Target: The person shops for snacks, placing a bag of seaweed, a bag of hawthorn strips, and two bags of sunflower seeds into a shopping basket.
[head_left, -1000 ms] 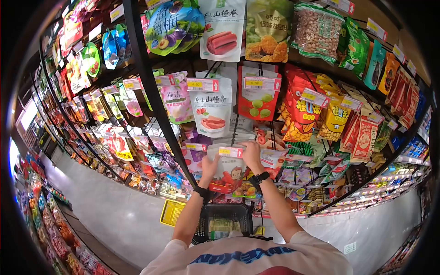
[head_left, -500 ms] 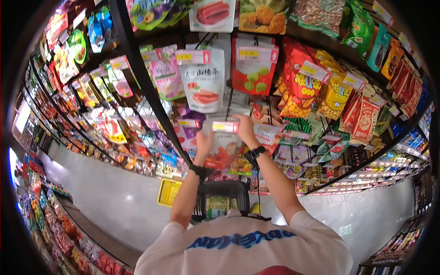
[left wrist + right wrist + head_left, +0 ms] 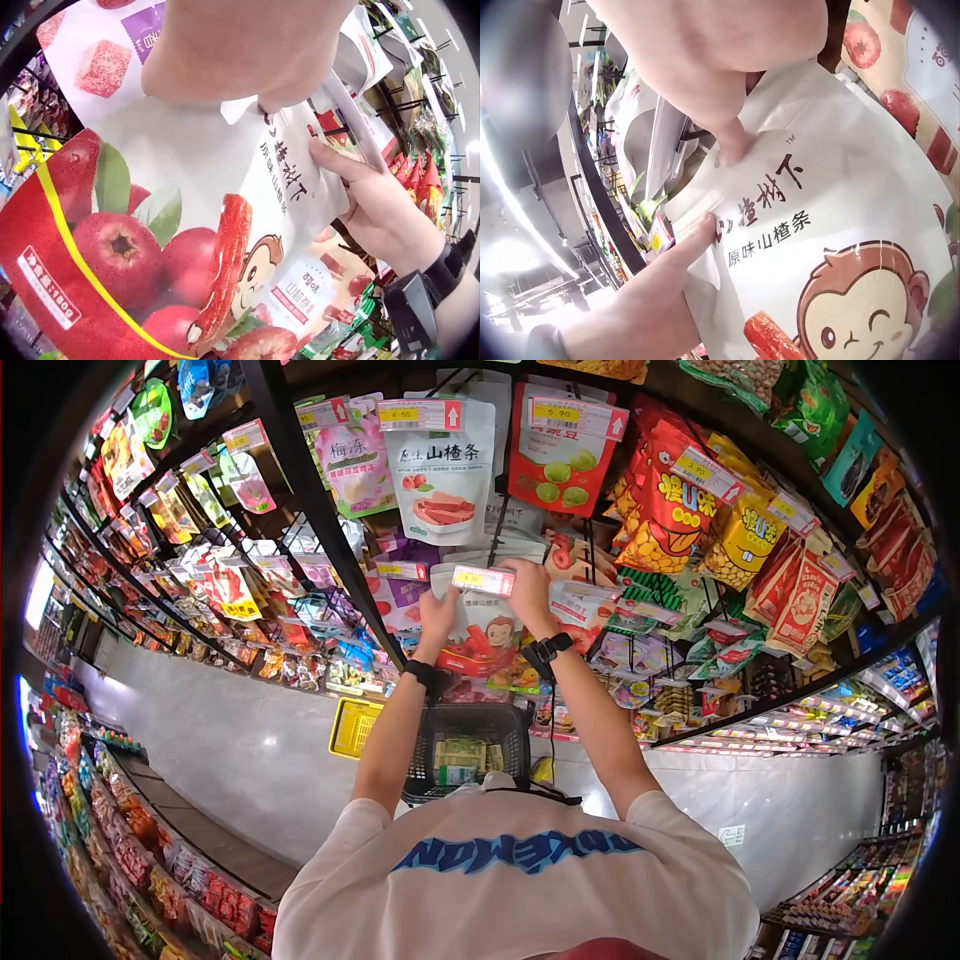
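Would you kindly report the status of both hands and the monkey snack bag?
Left hand and right hand both pinching top edge of monkey snack bag. Bag up at peg, just under price tag. Purple pack close beside it; basket below.

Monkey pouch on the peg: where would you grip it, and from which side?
Probably the top edge of the pouch, at both corners, from the front: it hangs flat under the price tag. The left hand and right hand pinch there.
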{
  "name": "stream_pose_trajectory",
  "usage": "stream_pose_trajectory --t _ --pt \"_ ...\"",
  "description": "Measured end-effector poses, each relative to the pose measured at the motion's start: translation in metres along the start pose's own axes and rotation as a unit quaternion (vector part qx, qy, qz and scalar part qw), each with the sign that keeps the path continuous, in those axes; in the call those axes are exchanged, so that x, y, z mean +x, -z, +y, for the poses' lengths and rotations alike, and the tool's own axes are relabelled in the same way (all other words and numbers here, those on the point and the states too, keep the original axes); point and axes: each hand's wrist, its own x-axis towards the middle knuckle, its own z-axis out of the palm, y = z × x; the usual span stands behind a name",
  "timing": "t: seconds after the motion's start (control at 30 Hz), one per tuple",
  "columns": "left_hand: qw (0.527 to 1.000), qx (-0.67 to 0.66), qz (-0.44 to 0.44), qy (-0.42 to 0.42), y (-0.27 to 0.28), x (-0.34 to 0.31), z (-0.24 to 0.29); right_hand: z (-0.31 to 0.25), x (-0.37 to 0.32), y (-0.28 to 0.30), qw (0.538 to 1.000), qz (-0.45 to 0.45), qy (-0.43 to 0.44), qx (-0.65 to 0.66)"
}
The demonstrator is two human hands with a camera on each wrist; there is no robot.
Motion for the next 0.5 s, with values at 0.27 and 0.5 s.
stream_pose_trajectory --t 0.27,0.5 --pt "0.982 0.171 0.056 0.052 -0.009 0.018 0.007 0.044 0.015 -0.007 0.997 -0.041 0.064 -0.007" --pt "0.968 0.216 0.123 0.026 -0.025 0.011 0.0 0.04 0.005 -0.018 0.998 0.014 0.02 -0.052"
